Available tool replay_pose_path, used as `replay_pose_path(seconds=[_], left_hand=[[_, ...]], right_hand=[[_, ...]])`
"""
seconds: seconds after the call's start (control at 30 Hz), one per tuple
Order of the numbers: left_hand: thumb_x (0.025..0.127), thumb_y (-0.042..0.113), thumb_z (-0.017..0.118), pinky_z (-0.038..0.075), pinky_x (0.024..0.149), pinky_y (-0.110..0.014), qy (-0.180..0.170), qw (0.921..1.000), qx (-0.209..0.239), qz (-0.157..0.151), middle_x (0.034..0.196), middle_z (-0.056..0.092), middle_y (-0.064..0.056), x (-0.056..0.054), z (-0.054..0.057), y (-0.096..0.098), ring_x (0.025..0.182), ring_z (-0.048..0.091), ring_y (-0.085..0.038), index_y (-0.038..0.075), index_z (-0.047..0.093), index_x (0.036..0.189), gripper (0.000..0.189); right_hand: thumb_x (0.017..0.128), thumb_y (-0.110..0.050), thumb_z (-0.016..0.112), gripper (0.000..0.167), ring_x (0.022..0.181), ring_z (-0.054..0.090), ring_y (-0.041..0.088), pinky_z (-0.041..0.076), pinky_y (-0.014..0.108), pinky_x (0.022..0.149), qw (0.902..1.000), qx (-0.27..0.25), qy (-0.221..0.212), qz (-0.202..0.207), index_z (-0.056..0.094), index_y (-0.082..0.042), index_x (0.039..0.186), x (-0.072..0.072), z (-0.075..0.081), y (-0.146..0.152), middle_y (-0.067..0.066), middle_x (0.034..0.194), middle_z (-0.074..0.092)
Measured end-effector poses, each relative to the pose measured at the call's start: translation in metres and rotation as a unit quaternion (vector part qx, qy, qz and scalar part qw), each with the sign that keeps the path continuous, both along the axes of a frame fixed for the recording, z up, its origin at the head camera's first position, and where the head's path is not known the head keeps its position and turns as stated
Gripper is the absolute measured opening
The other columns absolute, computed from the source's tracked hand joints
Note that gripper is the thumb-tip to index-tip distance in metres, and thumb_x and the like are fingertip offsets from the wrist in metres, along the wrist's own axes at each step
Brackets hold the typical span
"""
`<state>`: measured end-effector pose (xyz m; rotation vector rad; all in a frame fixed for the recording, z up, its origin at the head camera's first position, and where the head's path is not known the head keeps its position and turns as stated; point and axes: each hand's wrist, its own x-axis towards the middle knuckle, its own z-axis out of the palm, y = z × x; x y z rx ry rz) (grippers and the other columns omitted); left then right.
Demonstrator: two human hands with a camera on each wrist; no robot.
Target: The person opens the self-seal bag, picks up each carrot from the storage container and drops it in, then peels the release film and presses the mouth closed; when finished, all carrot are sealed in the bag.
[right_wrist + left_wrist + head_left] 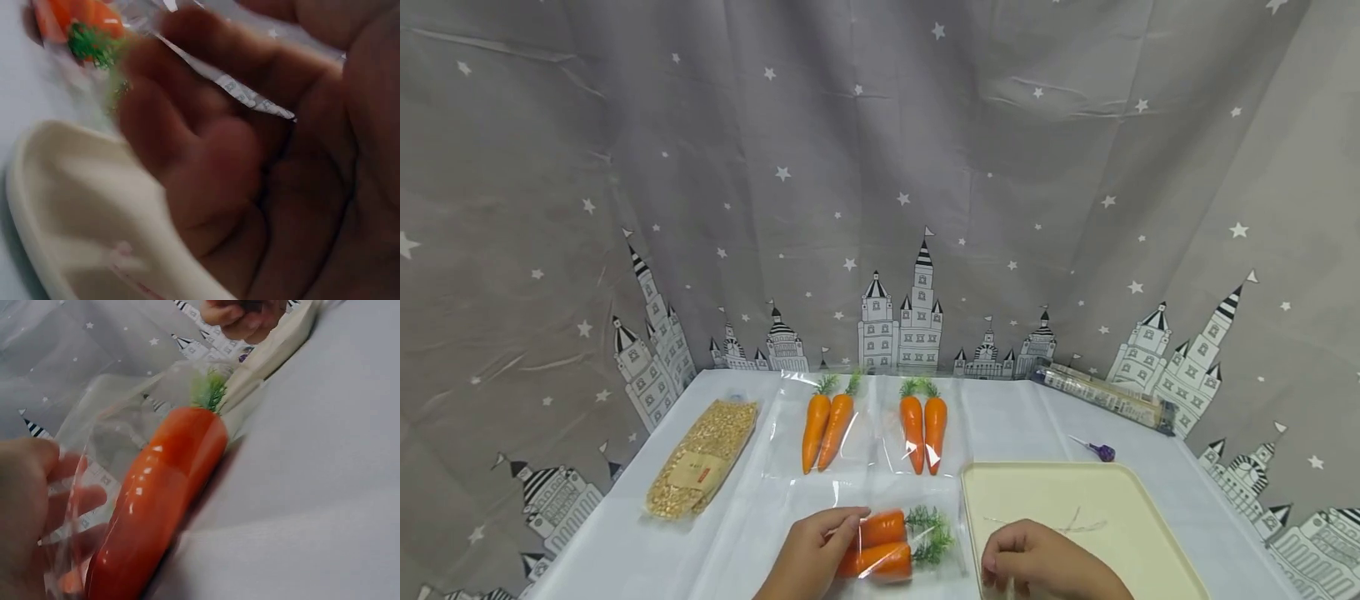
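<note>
A clear plastic bag (951, 560) with two orange carrots (883, 560) lies on its side at the table's front, green tops pointing right. My left hand (816, 550) is at the bag's left end, touching it. In the left wrist view its fingers (81, 503) are relaxed behind the clear film, beside a carrot (165, 487). Over the left edge of a cream tray (1150, 533) hovers my right hand (1037, 557), fingers loosely curled; I see nothing held in it. Thin pale ties (1082, 527) lie in the tray.
Two more clear bags with carrots (827, 425) and carrots (923, 429) lie behind. A bag of yellowish grains (703, 458) is at left. A purple lollipop (1102, 452) lies beyond the tray, and a long wrapped package (1105, 396) sits at the back right.
</note>
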<state>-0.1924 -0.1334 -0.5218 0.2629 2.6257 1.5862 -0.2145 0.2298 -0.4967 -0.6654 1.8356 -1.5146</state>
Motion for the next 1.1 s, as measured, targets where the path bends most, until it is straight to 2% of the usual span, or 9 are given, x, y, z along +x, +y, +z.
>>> replay_pose_path(seconds=[0.13,0.27,0.37,0.53,0.63,0.77,0.83,0.97,1.1], left_hand=[[0.105,0.048,0.06,0.06,0.097,-0.051,-0.022,0.9989,0.003,0.042,0.124,0.076,-0.002,0.004,0.006,0.009,0.119,0.07,-0.026,0.018,0.079,0.12,0.039],[0.104,0.049,0.061,0.059,0.098,-0.053,-0.035,0.9971,0.0,0.068,0.121,0.077,0.0,0.008,0.01,0.022,0.117,0.07,-0.024,0.018,0.079,0.118,0.039],[0.104,0.048,0.062,0.058,0.098,-0.054,-0.035,0.9966,-0.002,0.074,0.119,0.078,0.0,0.012,0.013,0.029,0.114,0.071,-0.024,0.017,0.079,0.118,0.038],[0.104,0.043,0.063,0.059,0.096,-0.052,-0.017,0.9988,-0.013,0.044,0.118,0.078,0.001,0.017,0.013,0.038,0.109,0.071,-0.021,0.018,0.079,0.119,0.033],[0.105,0.04,0.062,0.058,0.099,-0.05,0.008,0.9995,-0.03,-0.004,0.126,0.075,-0.002,0.021,0.014,0.044,0.114,0.071,-0.023,0.016,0.076,0.125,0.034],[0.106,0.042,0.058,0.05,0.107,-0.061,0.028,0.995,-0.069,-0.066,0.145,0.063,-0.016,0.03,0.016,0.051,0.132,0.061,-0.039,0.004,0.065,0.141,0.052],[0.105,0.045,0.057,0.045,0.109,-0.067,0.013,0.9935,-0.081,-0.079,0.151,0.056,-0.022,0.037,0.017,0.056,0.137,0.053,-0.047,0.0,0.057,0.147,0.062],[0.104,0.047,0.061,0.042,0.11,-0.07,-0.006,0.9944,-0.079,-0.07,0.154,0.049,-0.027,0.047,0.013,0.062,0.139,0.048,-0.053,-0.005,0.048,0.151,0.072],[0.101,0.048,0.065,0.042,0.111,-0.068,-0.06,0.9955,-0.015,-0.072,0.154,0.047,-0.025,0.043,-0.012,0.061,0.136,0.051,-0.046,-0.001,0.047,0.152,0.073]], right_hand=[[0.105,-0.024,0.061,0.031,0.085,0.068,0.003,0.057,0.017,0.075,0.9979,0.018,-0.042,0.046,0.077,0.001,0.114,0.009,0.0,-0.017,-0.001,0.103,0.079],[0.105,-0.029,0.062,0.031,0.101,0.07,0.013,0.059,0.023,0.086,0.9967,0.068,-0.034,0.028,0.075,-0.009,0.126,0.015,-0.002,-0.042,0.002,0.114,0.078],[0.106,-0.031,0.062,0.035,0.104,0.072,0.018,0.061,0.029,0.091,0.9961,0.074,-0.048,-0.009,0.073,-0.005,0.126,0.017,-0.005,-0.056,0.006,0.115,0.078],[0.107,-0.038,0.06,0.046,0.104,0.077,0.026,0.064,0.038,0.09,0.9874,0.05,-0.113,-0.098,0.071,0.006,0.117,0.018,-0.01,-0.064,0.015,0.109,0.078],[0.105,-0.039,0.063,0.047,0.1,0.077,0.027,0.064,0.037,0.087,0.9822,0.049,-0.114,-0.141,0.07,0.007,0.113,0.019,-0.011,-0.066,0.017,0.106,0.078],[0.102,-0.038,0.067,0.046,0.093,0.078,0.025,0.065,0.034,0.08,0.9762,0.051,-0.099,-0.186,0.069,0.007,0.11,0.02,-0.013,-0.068,0.014,0.1,0.078],[0.101,-0.037,0.067,0.043,0.086,0.077,0.021,0.065,0.03,0.076,0.9743,0.058,-0.085,-0.2,0.07,0.006,0.107,0.02,-0.013,-0.069,0.012,0.096,0.078],[0.1,-0.03,0.068,0.032,0.075,0.071,0.012,0.063,0.025,0.069,0.9681,0.081,-0.055,-0.231,0.072,0.001,0.103,0.021,-0.014,-0.07,0.006,0.089,0.076],[0.098,-0.028,0.068,0.029,0.071,0.068,0.012,0.061,0.026,0.065,0.958,0.099,-0.031,-0.267,0.07,0.001,0.101,0.021,-0.014,-0.071,0.004,0.083,0.073]])
